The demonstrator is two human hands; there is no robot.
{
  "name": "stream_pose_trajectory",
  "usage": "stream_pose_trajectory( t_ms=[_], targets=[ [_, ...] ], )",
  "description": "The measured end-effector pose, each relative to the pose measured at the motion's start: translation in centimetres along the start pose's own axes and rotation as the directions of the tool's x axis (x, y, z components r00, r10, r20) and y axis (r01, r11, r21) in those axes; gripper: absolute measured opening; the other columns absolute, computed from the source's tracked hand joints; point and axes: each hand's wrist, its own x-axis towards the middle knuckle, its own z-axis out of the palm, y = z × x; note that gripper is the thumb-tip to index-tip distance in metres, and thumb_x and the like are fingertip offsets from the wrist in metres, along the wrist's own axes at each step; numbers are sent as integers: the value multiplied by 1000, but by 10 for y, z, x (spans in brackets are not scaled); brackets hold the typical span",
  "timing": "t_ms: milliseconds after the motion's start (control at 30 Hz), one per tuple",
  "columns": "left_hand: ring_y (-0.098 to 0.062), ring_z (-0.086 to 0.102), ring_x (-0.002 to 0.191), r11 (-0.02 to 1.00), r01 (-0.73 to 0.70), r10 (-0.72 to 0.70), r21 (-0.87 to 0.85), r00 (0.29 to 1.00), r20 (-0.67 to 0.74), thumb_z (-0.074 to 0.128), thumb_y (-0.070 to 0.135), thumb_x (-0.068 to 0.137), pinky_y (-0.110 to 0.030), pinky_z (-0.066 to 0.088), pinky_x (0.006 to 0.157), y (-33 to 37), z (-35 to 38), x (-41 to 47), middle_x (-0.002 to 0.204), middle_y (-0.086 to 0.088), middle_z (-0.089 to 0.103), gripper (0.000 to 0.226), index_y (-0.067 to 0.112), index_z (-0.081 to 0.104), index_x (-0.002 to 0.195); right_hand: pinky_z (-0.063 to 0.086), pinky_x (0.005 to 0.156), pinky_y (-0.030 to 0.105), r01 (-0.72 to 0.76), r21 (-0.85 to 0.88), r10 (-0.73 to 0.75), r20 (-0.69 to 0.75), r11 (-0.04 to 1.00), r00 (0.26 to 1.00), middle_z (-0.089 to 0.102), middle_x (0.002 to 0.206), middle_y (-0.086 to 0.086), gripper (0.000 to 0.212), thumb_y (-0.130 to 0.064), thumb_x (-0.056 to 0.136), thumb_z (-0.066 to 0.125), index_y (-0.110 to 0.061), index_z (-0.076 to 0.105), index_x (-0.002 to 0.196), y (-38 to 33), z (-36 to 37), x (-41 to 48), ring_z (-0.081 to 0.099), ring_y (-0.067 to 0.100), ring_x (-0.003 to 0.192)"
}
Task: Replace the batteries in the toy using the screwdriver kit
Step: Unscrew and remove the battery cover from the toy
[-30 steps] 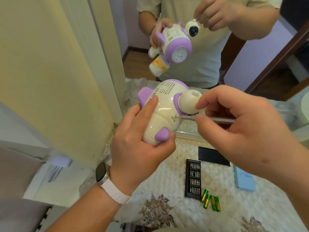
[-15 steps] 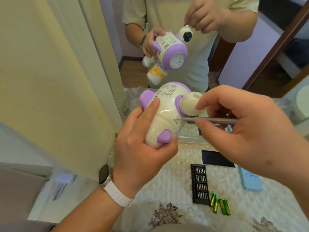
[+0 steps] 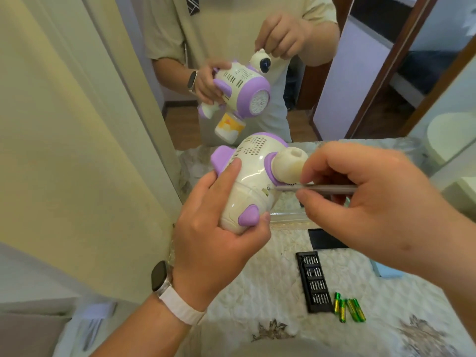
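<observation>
A cream and purple toy (image 3: pixel 248 181) is held up in front of a mirror, gripped from below and the side by my left hand (image 3: pixel 216 235). My right hand (image 3: pixel 365 202) pinches a thin grey screwdriver (image 3: pixel 316 188) between thumb and fingers. Its tip sits in a screw hole on the toy's side. On the quilted table below lie the black bit tray (image 3: pixel 314 282) of the screwdriver kit and several green batteries (image 3: pixel 349 309) just right of it.
A mirror (image 3: pixel 257 60) straight ahead reflects me and the toy. A black lid (image 3: pixel 324 239) lies behind the bit tray, and a light blue box (image 3: pixel 386 270) sits at the right. A yellow wall (image 3: pixel 64 150) stands close on the left.
The view has tilted and shifted a little. Both hands keep their hold, with the screwdriver tip staying at the same screw on the toy.
</observation>
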Motion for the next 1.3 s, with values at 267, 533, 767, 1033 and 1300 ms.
stream_pose_trajectory(
  t_ms=[267, 533, 767, 1033, 1300],
  targets=[
    [-12, 60, 105, 998, -41, 43, -43, 997, 60, 70, 38, 70, -7, 41, 90, -12, 4, 7, 123, -5, 62, 69, 15, 58, 134, 41, 52, 22, -91, 13, 91, -54, 996, 994, 62, 61, -7, 7, -34, 87, 62, -28, 63, 82, -3, 6, -4, 57, 14, 59],
    [-14, 60, 104, 994, -34, 46, -105, 992, 115, 69, 41, 71, -11, 45, 85, -19, 7, 6, 123, -7, 62, 69, 17, 56, 135, 42, 53, 22, -148, 5, 148, -59, 989, 987, 62, 64, -8, 19, -50, 83, 56, -33, 59, 87, -7, 10, -8, 59, 13, 61],
    [-12, 59, 106, 992, -6, 23, -124, 990, 141, 69, 43, 70, -17, 49, 85, -25, 5, 2, 125, -4, 61, 70, 21, 56, 136, 41, 53, 14, -179, -13, 177, -101, 984, 979, 61, 74, -9, 9, -34, 79, 66, -30, 62, 86, -9, 18, -14, 58, 11, 65],
    [-9, 59, 105, 986, 33, -11, -164, 991, 132, 69, 44, 69, -15, 48, 85, -27, 6, -1, 124, 2, 60, 71, 28, 53, 137, 41, 55, 8, -192, 24, 194, -121, 981, 974, 62, 82, -16, 5, -31, 77, 68, -30, 63, 80, -16, 18, -18, 59, 6, 66],
    [8, 54, 100, 973, 141, -110, -184, 980, 168, 65, 47, 68, -2, 40, 79, -38, 11, -7, 113, 22, 56, 69, 42, 50, 135, 38, 50, 6, -332, 268, 390, -207, 904, 897, 63, 71, -11, 15, -15, 80, 72, -26, 66, 73, 2, 29, -38, 56, 2, 56]
  ],
)
